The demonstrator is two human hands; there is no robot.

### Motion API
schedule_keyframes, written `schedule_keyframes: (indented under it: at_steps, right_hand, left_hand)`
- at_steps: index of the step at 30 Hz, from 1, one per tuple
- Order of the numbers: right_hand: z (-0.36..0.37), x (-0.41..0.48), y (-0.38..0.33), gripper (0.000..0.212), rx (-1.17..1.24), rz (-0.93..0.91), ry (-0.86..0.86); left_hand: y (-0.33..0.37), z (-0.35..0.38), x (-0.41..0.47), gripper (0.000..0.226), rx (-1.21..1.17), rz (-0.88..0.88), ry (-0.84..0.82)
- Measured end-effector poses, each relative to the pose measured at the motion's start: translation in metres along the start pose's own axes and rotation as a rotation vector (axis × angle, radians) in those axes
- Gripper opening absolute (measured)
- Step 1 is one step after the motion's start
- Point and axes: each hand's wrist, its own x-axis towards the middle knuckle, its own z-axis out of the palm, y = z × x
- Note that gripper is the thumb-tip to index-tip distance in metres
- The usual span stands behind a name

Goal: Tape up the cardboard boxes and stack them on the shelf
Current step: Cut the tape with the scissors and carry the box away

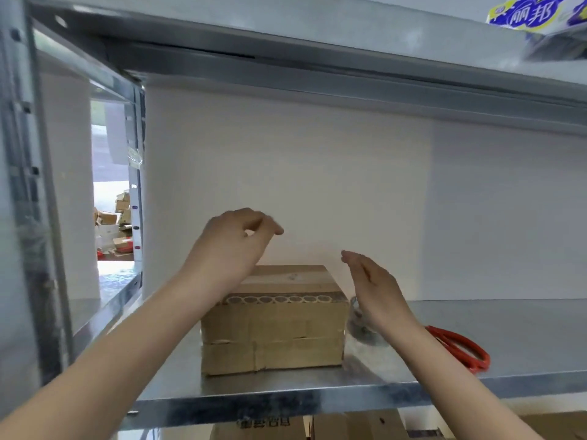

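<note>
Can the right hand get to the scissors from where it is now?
Probably yes. The scissors lie on bare shelf just beside the wrist of the right hand, with nothing over them. The hand is open and holds nothing.

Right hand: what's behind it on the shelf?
A clear tape roll and red scissors lie behind the right hand; part of the roll and the scissor blades are hidden.
</note>
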Motion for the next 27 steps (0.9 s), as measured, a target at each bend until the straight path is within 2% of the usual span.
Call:
schedule_keyframes:
  at_steps: [2,4,6,8,12,14,16,19,23,27]
  right_hand:
    - [0.015,-0.012,-0.021,0.036,0.424,0.161,-0.151]
    - [0.03,-0.022,-0.022,0.037,0.624,0.226,-0.262]
    - [0.036,-0.027,-0.018,0.048,0.838,0.311,-0.255]
    - [0.036,-0.027,-0.012,0.046,0.937,0.343,-0.272]
    - [0.038,-0.029,-0.017,0.03,0.911,0.347,-0.264]
    - [0.04,-0.033,-0.024,0.027,0.898,0.367,-0.225]
    - [0.04,-0.036,-0.029,0.024,0.871,0.395,-0.17]
    - [0.036,-0.041,-0.037,0.027,0.806,0.404,-0.163]
    - [0.028,-0.075,-0.046,0.037,0.742,0.318,-0.24]
    - [0.013,-0.132,-0.044,0.048,0.843,0.291,-0.281]
  left_hand:
    - [-0.024,-0.005,-0.024,0.03,-0.05,-0.095,0.004]
    - [-0.042,0.0,-0.039,0.03,-0.083,-0.18,-0.05]
    - [-0.049,0.001,-0.046,0.039,-0.221,-0.241,-0.038]
    - [-0.054,0.001,-0.054,0.043,-0.405,-0.301,0.02]
    - [-0.061,0.012,-0.076,0.03,-0.716,-0.519,0.13]
    - [-0.054,0.013,-0.084,0.023,-0.725,-0.566,0.131]
    - [-0.046,0.011,-0.087,0.031,-0.731,-0.568,0.123]
    - [-0.03,0.005,-0.095,0.035,-0.732,-0.663,0.141]
    - [-0.01,-0.012,-0.121,0.031,-0.745,-0.659,0.2]
    - [0.014,-0.018,-0.179,0.031,-0.714,-0.547,0.291]
